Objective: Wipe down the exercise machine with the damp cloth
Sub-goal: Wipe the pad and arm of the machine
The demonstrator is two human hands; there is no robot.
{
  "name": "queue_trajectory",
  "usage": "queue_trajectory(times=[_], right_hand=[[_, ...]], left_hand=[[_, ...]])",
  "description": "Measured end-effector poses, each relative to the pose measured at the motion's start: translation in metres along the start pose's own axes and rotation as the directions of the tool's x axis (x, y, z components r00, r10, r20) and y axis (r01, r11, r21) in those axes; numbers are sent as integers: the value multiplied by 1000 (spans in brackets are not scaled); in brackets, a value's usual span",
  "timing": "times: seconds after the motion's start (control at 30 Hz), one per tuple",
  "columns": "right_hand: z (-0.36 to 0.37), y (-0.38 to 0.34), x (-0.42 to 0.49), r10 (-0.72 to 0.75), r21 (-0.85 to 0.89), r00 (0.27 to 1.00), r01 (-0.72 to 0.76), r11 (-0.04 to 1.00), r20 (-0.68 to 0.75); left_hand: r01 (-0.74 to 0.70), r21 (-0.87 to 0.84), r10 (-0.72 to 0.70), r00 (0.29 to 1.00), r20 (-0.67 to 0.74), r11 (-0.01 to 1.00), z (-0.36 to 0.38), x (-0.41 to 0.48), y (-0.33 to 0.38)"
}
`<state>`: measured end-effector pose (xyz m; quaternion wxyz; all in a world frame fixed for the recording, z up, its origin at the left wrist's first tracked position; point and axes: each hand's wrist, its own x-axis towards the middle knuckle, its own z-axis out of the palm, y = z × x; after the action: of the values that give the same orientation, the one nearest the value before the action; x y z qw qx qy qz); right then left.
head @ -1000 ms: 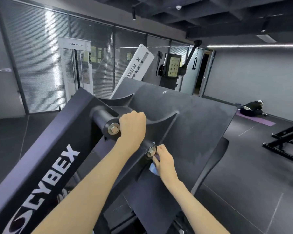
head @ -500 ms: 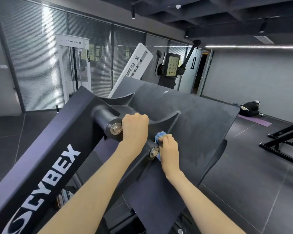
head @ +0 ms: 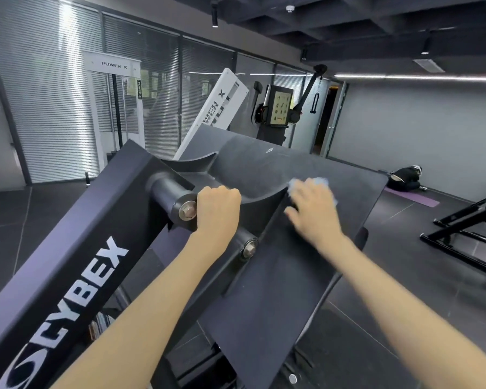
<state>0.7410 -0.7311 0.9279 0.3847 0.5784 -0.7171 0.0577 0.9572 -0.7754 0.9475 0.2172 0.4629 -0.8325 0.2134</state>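
Black textured plate: the wide footplate [head: 306, 270] of the exercise machine [head: 76, 279], tilted, running from near centre to far right. Dark frame beam on the left carries white lettering, "CYBEX".

Item, cloth: pale blue damp cloth [head: 319, 182], bunched, mostly hidden under the right hand; only its edges show past the fingers at the far side. It lies on the upper part of the footplate, just right of the curved bracket.

Item, right hand [head: 314, 211]: palm down, fingers spread fairly flat over the cloth, pressing it to the plate rather than clenching it.

Item, left hand [head: 218, 210]: a closed fist wrapped round the pivot bar [head: 169, 192] between the two hex bolts, apparently steadying the machine.

Progress, judged only from present condition: wiping is under way on the upper footplate. No clear wet trail or streaks can be made out, so the wiped share cannot be told. The large near part of the plate, the far right edge, the lettered beam and the bar under the left hand all appear to remain to be done. Task seems in its early to middle part.

Surroundings: white "POWER X" machines [head: 112, 108] far left, a purple mat [head: 413, 199] with a person on it far right.
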Motion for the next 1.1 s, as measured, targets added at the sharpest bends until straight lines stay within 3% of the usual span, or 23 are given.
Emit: queue_trajectory(times=[0.1, 0.2, 0.27, 0.37, 0.5, 0.57, 0.63, 0.73, 0.83, 0.9, 1.0, 1.1], right_hand=[[36, -48, -69, -264, 144, 958, 278, 950, -111], [34, -38, -70, -368, 58, 918, 380, 923, -147], [21, -1, -45, -233, -15, 952, 235, 972, -197], [-9, 65, -6, -10, 13, 964, 14, 1000, -265], [-26, 58, -16, 67, 153, 953, -22, 988, -296], [-13, 16, -53, -18, 218, 967, 76, 973, -253], [2, -24, -94, -221, 250, 956, 265, 931, -191], [2, -21, -110, -392, 256, 908, 418, 872, -150], [-12, 47, -69, -263, 143, 931, 305, 941, -254], [-27, 89, -35, -64, 94, 966, 90, 991, -251], [-34, 87, -21, 161, 78, 937, -144, 987, -309], [-19, 31, -58, 55, 108, 946, -21, 994, -319]], left_hand=[[-19, 18, 19, 1000, -15, 1000, 2, 0, -2], [-52, 9, 52, 999, -11, 999, 4, 0, -4], [-63, 2, 63, 998, -29, 998, 7, 0, -5], [-82, 37, 84, 996, -41, 996, 7, -2, -5], [-77, 52, 80, 995, -57, 996, 17, 1, -7], [-69, 72, 69, 998, 9, 995, 16, -5, -5], [-47, 82, 47, 999, -2, 996, 18, -5, -3], [-53, 77, 54, 998, -14, 996, 13, -7, -9], [-68, 77, 74, 995, -70, 995, 15, -2, -9], [-50, 83, 52, 998, -21, 995, 17, -3, -7], [-69, 116, 77, 995, -59, 991, 18, -3, -6], [-75, 76, 80, 995, -64, 994, 19, 0, -3]])
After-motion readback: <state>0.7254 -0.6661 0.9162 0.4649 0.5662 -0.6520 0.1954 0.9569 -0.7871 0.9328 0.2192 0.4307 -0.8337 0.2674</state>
